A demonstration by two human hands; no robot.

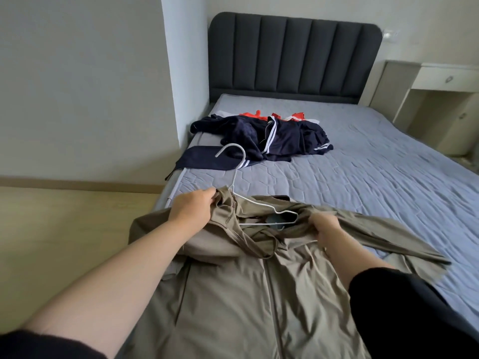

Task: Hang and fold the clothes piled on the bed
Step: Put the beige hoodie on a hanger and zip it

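Two hands are in my feed, both working on one khaki jacket (pixel 233 294) that lies spread front-up across the near end of the bed (pixel 363 164), its zip running toward me. One white wire hanger (pixel 236 174) sits at the jacket's collar. Its hook rises clear of the cloth and points toward the headboard (pixel 293 55), while its right shoulder shows inside the neck opening and its left shoulder is hidden under fabric.

The left hand (pixel 193 206) has its fingers curled tight, pinching a bunch of collar cloth just beside the hanger's neck. I cannot tell whether it also touches the wire. The right hand (pixel 325 228) has its fingers folded round the jacket's fabric at the other shoulder, where the sleeve leads off to the right across the bed. Neither hand is spread, and both forearms are bare below black sleeves.

One pile of navy clothes (pixel 272 138) with white stripes lies farther up the bed, well apart from the jacket. Red fabric (pixel 255 115) shows at its far side, though I cannot count how many garments it holds. One flat navy piece (pixel 204 158) lies just beside the pile at the bed's left edge. One white drawer unit (pixel 445 79) stands to the right of the headboard.
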